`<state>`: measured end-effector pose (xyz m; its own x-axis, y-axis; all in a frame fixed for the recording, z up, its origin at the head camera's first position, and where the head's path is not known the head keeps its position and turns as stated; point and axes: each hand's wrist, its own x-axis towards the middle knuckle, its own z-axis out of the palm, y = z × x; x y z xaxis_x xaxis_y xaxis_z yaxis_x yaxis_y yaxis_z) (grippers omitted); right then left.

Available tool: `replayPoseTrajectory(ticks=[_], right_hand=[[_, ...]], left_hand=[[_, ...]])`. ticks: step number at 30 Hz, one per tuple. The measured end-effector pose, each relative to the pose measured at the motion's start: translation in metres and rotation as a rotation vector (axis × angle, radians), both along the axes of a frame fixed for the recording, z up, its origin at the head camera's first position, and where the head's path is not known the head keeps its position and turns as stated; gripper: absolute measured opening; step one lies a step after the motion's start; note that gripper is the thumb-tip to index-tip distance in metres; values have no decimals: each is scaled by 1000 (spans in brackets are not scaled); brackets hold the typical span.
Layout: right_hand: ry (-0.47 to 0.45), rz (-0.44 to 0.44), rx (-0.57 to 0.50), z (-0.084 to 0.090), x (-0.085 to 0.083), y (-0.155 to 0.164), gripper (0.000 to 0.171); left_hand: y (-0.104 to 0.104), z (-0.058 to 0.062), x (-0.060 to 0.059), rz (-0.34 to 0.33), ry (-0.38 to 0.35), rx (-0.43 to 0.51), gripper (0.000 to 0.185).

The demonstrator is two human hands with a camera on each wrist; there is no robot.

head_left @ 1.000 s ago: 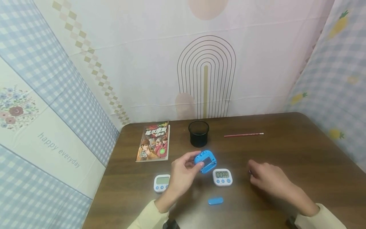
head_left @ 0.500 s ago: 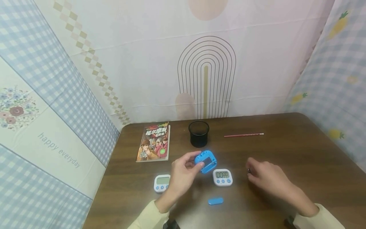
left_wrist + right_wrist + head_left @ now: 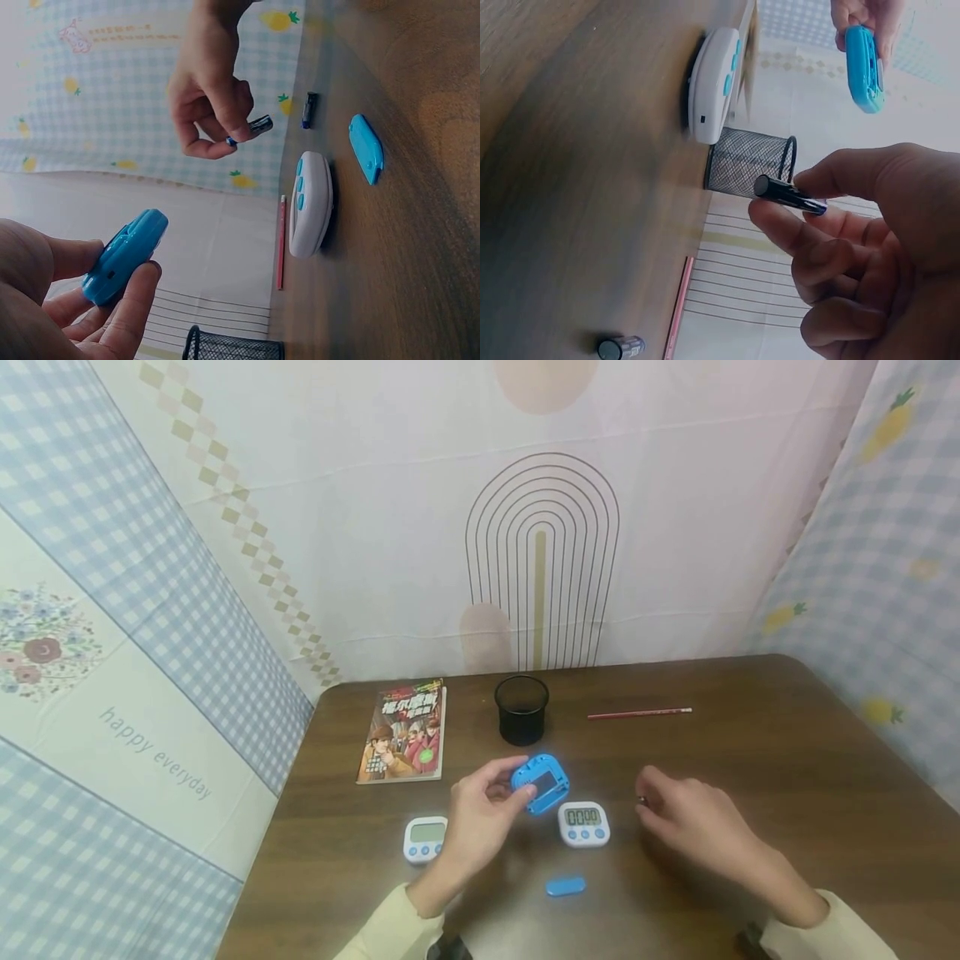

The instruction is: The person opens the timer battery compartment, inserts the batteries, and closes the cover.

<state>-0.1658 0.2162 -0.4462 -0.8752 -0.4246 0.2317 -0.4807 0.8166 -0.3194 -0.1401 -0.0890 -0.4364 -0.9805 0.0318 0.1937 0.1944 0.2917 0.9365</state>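
My left hand (image 3: 478, 814) holds a blue timer (image 3: 537, 783) between thumb and fingers, raised above the table. Its open battery compartment shows in the head view. My right hand (image 3: 697, 817) pinches a small dark battery (image 3: 787, 193) between thumb and fingertip, off to the right. On the table a second battery (image 3: 309, 110) lies near that hand; the head view hides it. A white timer (image 3: 583, 824) reading zeros sits between the hands. In front of it is a blue battery cover (image 3: 566, 886). Another white timer (image 3: 424, 840), with a blank screen, is partly covered by my left hand.
A black mesh pen holder (image 3: 521, 710) stands behind the blue timer. Left of it lies a comic book (image 3: 403, 732), and to the right a red pencil (image 3: 639, 714). Fabric curtains (image 3: 360, 527) hang behind the brown table (image 3: 750, 718).
My right hand has shifted a little left and away from me with the battery, whose end shows more clearly now. My left hand and the blue timer stay in place.
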Motion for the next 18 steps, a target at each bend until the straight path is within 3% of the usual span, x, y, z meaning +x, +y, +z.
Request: replayPoseTrajectory(ticks=[18], right_hand=[[15, 7, -44, 8, 0, -12, 26]], left_hand=[[3, 0, -1, 8, -21, -1, 35]])
